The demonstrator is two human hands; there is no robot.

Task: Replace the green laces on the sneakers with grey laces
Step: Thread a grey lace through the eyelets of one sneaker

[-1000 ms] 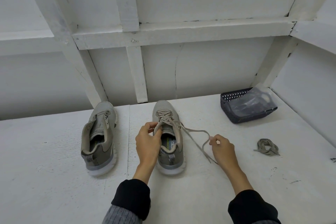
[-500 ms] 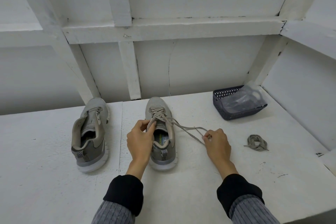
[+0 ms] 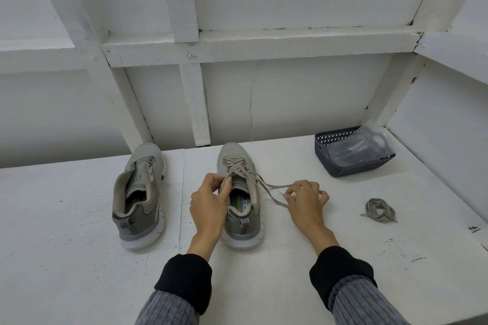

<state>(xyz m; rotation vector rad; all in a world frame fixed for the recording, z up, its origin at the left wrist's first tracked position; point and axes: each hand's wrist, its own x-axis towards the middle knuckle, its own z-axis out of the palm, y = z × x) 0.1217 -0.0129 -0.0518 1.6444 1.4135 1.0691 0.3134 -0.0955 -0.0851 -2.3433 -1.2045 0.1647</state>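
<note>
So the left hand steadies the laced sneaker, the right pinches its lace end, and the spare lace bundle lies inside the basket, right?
Not quite. In the head view the spare lace bundle lies on the bare table, in front of the basket, not inside it. The left hand does steady the laced sneaker, and the right hand pinches its lace end.

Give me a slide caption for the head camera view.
Left hand steadies laced sneaker; right hand pinches its lace.

Bare counter (image 3: 66, 258) lay open along its front edge. The unlaced sneaker (image 3: 138, 192) blocked the left rear, the basket (image 3: 351, 163) the right rear corner, and the bundled laces (image 3: 379, 210) sat near the right edge.
</note>
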